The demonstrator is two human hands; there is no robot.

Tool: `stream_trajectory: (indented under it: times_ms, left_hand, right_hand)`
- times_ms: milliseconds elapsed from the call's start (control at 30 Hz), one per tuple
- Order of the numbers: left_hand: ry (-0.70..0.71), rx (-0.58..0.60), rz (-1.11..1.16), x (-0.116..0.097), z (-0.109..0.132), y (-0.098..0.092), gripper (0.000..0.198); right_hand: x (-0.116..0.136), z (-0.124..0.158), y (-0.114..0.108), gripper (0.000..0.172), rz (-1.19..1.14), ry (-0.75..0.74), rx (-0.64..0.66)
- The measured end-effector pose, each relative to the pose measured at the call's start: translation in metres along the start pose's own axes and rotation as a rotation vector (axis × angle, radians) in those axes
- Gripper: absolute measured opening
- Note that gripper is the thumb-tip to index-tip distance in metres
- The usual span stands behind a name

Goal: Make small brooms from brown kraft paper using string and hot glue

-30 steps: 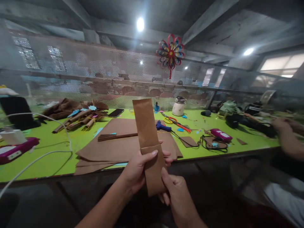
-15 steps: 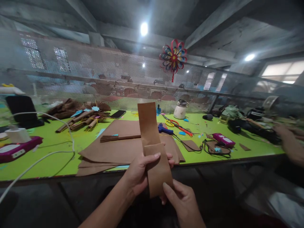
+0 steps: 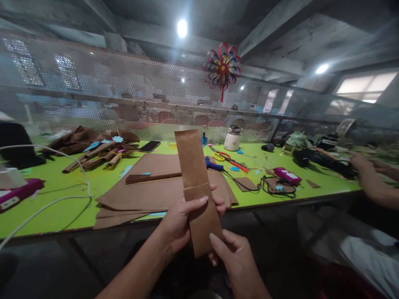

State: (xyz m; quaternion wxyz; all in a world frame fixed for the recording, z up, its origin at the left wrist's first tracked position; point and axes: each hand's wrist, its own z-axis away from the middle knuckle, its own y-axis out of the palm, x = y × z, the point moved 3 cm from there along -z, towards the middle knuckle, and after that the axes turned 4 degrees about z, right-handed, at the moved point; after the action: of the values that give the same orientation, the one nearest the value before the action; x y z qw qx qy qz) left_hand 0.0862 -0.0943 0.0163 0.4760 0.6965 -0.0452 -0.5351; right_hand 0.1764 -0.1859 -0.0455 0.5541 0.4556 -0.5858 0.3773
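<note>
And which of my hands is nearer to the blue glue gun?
Left. Your left hand, holding the middle of the brown paper strip, is this side of the blue glue gun; your right hand, at the strip's lower end, is lower and farther away.

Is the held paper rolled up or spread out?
Spread out: the brown paper strip shows its broad face. Whether the edge across it is a fold, I cannot tell.

Paper strip [image 3: 192,162], between fingers [image 3: 220,202]: plain brown. Glue gun [image 3: 214,165], beyond them: dark blue. Table [image 3: 101,177], beyond them: lime green.
</note>
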Motion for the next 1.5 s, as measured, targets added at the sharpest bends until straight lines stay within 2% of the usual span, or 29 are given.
stream_trajectory:
  times_ms: [267,467,600,733,867,1200,1333,1433,1500]
  left_hand:
    - [0.022,-0.033,-0.024,-0.002,-0.002,-0.001,0.035]
    - [0.03,-0.049,-0.037,-0.006,0.0,0.003,0.035]
    - [0.037,-0.051,-0.035,-0.008,-0.001,0.003,0.037]
    - [0.041,-0.051,0.001,-0.008,-0.001,0.002,0.035]
    - [0.043,-0.076,0.034,-0.008,0.002,0.003,0.03]
    - [-0.03,-0.164,0.123,-0.005,0.006,0.004,0.023]
    - [-0.044,-0.205,0.122,-0.007,0.005,0.001,0.023]
    - [-0.053,-0.211,0.134,-0.007,0.006,-0.003,0.023]
    - [-0.072,-0.223,0.153,-0.006,0.007,-0.006,0.023]
  right_hand:
    - [-0.014,-0.001,0.002,0.041,-0.025,0.025,0.013]
    - [-0.008,0.003,0.004,0.036,-0.092,0.035,-0.013]
    - [-0.004,0.002,0.007,0.038,-0.096,0.017,-0.001]
    - [-0.001,0.003,0.009,0.04,-0.095,0.004,-0.042]
    - [0.0,0.007,0.009,0.038,-0.101,0.044,-0.058]
    - [-0.003,0.016,0.006,0.034,-0.072,0.066,0.011]
    - [0.003,0.017,0.004,0.035,-0.078,0.046,-0.023]
    - [0.006,0.015,0.002,0.028,-0.102,0.027,-0.056]
    - [0.002,0.012,0.001,0.033,-0.166,0.032,-0.084]
